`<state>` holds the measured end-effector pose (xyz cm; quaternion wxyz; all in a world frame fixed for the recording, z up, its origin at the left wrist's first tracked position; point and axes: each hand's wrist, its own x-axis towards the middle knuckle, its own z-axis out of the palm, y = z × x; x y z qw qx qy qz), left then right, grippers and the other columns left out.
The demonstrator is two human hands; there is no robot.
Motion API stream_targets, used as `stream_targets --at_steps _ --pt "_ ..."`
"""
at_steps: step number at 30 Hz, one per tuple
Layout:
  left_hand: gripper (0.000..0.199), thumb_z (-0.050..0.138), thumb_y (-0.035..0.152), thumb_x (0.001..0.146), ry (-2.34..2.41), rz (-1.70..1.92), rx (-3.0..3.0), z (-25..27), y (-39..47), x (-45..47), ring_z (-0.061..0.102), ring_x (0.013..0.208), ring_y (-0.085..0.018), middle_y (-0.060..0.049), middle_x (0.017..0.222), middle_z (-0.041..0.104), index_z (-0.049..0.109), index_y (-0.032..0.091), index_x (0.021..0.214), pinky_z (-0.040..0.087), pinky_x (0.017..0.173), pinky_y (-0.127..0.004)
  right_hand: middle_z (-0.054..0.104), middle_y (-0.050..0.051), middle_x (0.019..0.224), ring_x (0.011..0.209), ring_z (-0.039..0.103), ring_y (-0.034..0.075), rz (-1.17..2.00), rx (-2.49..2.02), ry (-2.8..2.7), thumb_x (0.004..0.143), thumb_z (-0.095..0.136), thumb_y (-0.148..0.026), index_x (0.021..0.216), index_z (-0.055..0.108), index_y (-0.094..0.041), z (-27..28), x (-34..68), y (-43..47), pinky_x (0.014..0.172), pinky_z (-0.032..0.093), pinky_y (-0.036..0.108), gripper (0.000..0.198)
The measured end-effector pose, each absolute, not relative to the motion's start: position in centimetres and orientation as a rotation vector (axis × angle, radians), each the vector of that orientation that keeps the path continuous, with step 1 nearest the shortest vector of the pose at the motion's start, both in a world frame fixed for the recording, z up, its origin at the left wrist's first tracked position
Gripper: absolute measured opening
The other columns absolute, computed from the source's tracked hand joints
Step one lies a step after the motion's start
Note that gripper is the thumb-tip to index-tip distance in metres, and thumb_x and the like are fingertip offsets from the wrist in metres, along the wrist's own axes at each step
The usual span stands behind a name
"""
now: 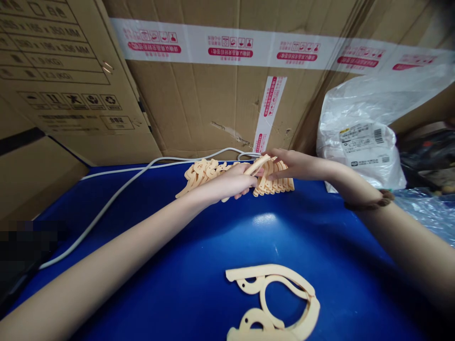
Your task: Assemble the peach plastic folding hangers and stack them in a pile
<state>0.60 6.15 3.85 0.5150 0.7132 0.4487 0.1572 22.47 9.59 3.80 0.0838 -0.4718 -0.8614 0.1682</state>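
My left hand (232, 182) is closed around a cream plastic hanger arm (258, 164), which slants up to the right. My right hand (291, 163) lies beside it with fingers stretched out, over a neat row of stacked hanger arms (273, 183). Whether its fingertips touch the held piece or the row, I cannot tell. Behind my left hand is a looser heap of similar cream parts (201, 173), partly covered by the hand. Nearer to me, a folding hanger (280, 272) with curved, joined arms lies flat, its lower end cut off by the frame edge.
The blue tabletop (170, 265) carries everything. Cardboard boxes (199, 104) rise behind it. A white cable (117, 203) runs along the left and back. At the right stand a white plastic parcel bag (359, 142) and crinkled clear plastic (426, 208). A dark object sits at the far left edge.
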Motion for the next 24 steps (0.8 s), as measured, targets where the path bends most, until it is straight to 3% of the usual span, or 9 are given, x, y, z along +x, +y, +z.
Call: stream_targets --at_steps 10,13,18,24 --pt "0.041 0.053 0.012 0.077 1.021 0.421 1.713 3.3 6.3 0.8 0.041 0.040 -0.009 0.006 0.050 0.045 0.055 0.011 0.118 0.032 0.041 -0.022 0.059 0.010 0.125 0.118 0.053 0.031 0.503 -1.459 -2.549 0.074 0.066 -0.052 0.134 0.046 -0.024 4.0 22.3 9.1 0.099 0.044 0.045 0.069" --pt "0.034 0.053 0.012 0.076 0.977 0.448 1.652 3.0 6.6 0.9 0.040 0.041 -0.009 0.006 0.050 0.045 0.054 0.013 0.110 0.032 0.042 -0.022 0.055 0.013 0.131 0.120 0.052 0.032 0.535 -1.436 -2.575 0.072 0.066 -0.056 0.136 0.044 -0.019 4.3 22.3 9.0 0.099 0.043 0.044 0.077" --pt "0.019 0.052 0.011 0.073 0.952 0.463 1.589 2.7 7.2 1.3 0.042 0.043 -0.009 0.005 0.051 0.045 0.050 0.016 0.091 0.031 0.043 -0.021 0.053 0.013 0.135 0.125 0.047 0.035 0.553 -1.450 -2.663 0.064 0.073 -0.061 0.144 0.035 -0.022 4.3 22.2 9.1 0.103 0.039 0.048 0.097" --pt "0.019 0.051 0.011 0.074 0.922 0.470 1.537 2.1 7.8 1.5 0.041 0.043 -0.008 0.006 0.052 0.044 0.047 0.018 0.092 0.030 0.043 -0.022 0.049 0.016 0.136 0.132 0.039 0.037 0.448 -1.514 -2.700 0.058 0.075 -0.065 0.148 0.030 -0.018 3.9 22.3 9.3 0.110 0.031 0.050 0.111"
